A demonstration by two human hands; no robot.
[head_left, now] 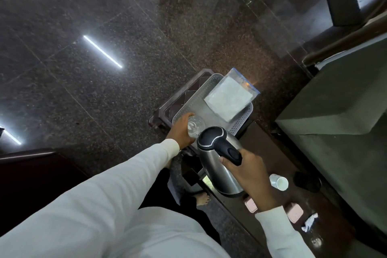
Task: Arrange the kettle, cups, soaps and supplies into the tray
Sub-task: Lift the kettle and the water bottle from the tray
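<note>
The tray (240,125) is sitting on a small stand (180,98) at the far end, with a flat packet (228,98) lying in its far right part. The left hand (182,132) is reaching into the tray's near left corner, wrapped around a glass (195,125). Just nearer, the right hand (249,172) is gripping the kettle (217,165) by its handle, over the table (272,153). Right of the kettle a cup (279,182) is lying on the table, and nearer still two soaps (294,212) are resting either side of the right wrist.

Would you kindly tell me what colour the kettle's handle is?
Black, above a silver steel body; the head view shows the kettle clearly, held by the right hand.
</note>
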